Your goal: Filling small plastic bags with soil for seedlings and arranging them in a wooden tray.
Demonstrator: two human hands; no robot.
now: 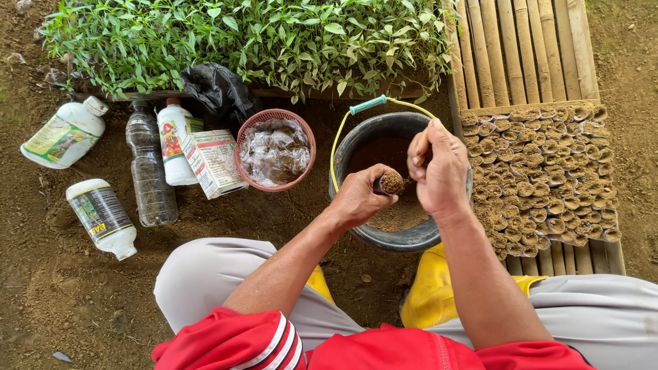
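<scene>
— Soil-filled little paper tube point(391, 183), brown and crumbly at the top, sits upright in our left hand point(358, 199); the fingers are wrapped round it so only the packed, grainy mouth shows, and its long axis runs up toward the camera.

— And our right hand point(436, 166)?

— Just beside it, slightly above and to the right, fingers bunched together in a pinch. We can't tell what they hold — perhaps a bit of soil. So the tube lies down and to the left of the right fingertips, nearly touching, and both hands hang over the round black plastic bucket point(356, 142) with its yellow wire handle and green grip; fine, pale brown soil lies inside.

— What's further out?

— To the right, on a slatted bamboo tray point(522, 48), a dense block of finished soil tubes point(541, 178) stands shoulder to shoulder. To the left of the bucket we see a round reddish plastic basket point(274, 150) lined with crinkled clear plastic, a small printed carton point(214, 162), a clear ribbed bottle point(149, 171) and three white plastic bottles point(66, 132) lying on the bare earth. Beyond, leafy green seedlings point(253, 38) fill the far side, and a crumpled black plastic bag point(218, 90) sits before them.
</scene>
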